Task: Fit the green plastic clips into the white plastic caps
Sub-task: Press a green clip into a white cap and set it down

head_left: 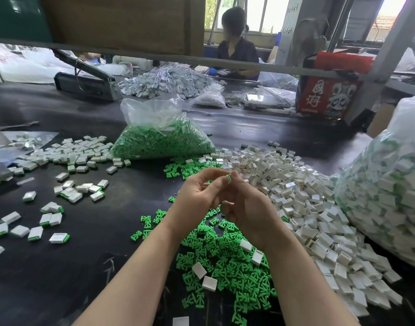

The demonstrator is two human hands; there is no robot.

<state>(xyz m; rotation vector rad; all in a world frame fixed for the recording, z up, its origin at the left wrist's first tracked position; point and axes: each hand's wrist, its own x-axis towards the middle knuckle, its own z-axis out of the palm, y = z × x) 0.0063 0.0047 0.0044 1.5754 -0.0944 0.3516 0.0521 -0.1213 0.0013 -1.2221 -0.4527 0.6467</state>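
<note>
On the black workshop bench [60, 274] heaped with loose green plastic clips [225, 262] and white plastic caps [303, 208], I watch the left hand [197, 196] and right hand [246, 208] pinch one cap-and-clip piece [229, 177] together at fingertip height, seemingly to press it home.
</note>
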